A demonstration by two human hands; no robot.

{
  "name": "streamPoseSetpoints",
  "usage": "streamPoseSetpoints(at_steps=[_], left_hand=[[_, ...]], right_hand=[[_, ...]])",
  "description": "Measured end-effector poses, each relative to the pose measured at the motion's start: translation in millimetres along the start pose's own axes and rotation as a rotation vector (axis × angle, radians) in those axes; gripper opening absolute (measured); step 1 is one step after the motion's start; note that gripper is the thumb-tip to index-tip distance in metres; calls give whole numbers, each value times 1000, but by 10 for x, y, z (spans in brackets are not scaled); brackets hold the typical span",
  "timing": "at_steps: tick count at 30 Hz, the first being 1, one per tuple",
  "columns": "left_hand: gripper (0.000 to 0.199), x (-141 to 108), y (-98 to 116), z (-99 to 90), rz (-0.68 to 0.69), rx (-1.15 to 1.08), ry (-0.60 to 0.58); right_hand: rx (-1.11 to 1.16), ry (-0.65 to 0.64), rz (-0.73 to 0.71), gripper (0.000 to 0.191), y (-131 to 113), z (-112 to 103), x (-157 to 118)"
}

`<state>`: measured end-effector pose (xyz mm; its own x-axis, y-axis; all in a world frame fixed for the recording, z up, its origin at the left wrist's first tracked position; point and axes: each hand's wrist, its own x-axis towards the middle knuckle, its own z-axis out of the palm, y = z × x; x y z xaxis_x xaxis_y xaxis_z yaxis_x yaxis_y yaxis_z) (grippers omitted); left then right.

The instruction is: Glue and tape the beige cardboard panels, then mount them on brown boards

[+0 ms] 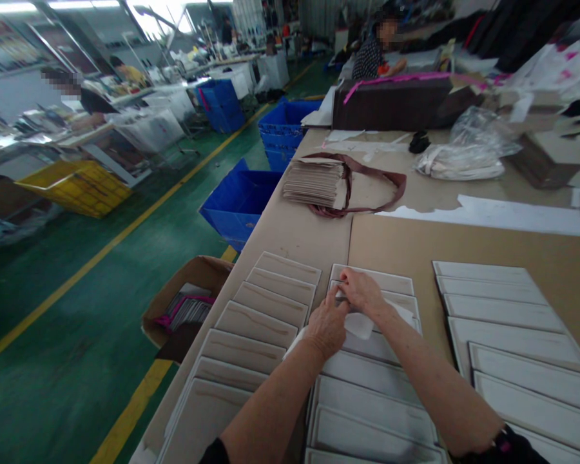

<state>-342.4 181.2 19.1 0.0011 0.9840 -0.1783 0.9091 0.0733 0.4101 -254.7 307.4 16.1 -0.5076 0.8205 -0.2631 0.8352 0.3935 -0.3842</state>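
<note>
My left hand and my right hand meet at the upper part of the middle row of overlapping pale panels. Their fingertips come together at the left edge of a panel near the top of that row. Under and beside the hands lies a thin white sheet, partly covered by them. The fingers of both hands are bent and pressed together; what they pinch is too small to make out. Another row of beige panels fans out to the left, and more white panels overlap on the right.
Beyond the panels, a stack of beige pieces lies with a brown strap on the table. Plastic-wrapped items are behind. Left of the table stand blue bins and a cardboard box. A person works at the far end.
</note>
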Motion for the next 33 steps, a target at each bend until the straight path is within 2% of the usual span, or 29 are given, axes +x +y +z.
streamPoseSetpoints(at_steps=[4,7,11,13,16,18,23,33], left_hand=[[51,43,-13,-27,7,-9,-35],[49,55,-16,-59,18,16,-67],[43,55,-14,-98,36,71,-102],[39,52,-14,-105,40,86,-112],[37,49,-19,-100,39,96,-117],[37,49,-26,-90,33,103,-122],[36,60,-50,-66,52,110,-112],[37,59,-40,-81,48,126,-124]], right_hand=[[9,12,-1,17,-28,-6,-13],[37,14,-25,17,50,-99,-72],[131,-20,-65,18,470,-303,-235],[296,-23,-56,19,760,-375,-329],[555,-20,13,25,1104,-383,-438],[612,18,64,27,1208,-333,-479],[450,179,174,23,1170,-211,-506],[265,234,189,21,1158,-117,-540]])
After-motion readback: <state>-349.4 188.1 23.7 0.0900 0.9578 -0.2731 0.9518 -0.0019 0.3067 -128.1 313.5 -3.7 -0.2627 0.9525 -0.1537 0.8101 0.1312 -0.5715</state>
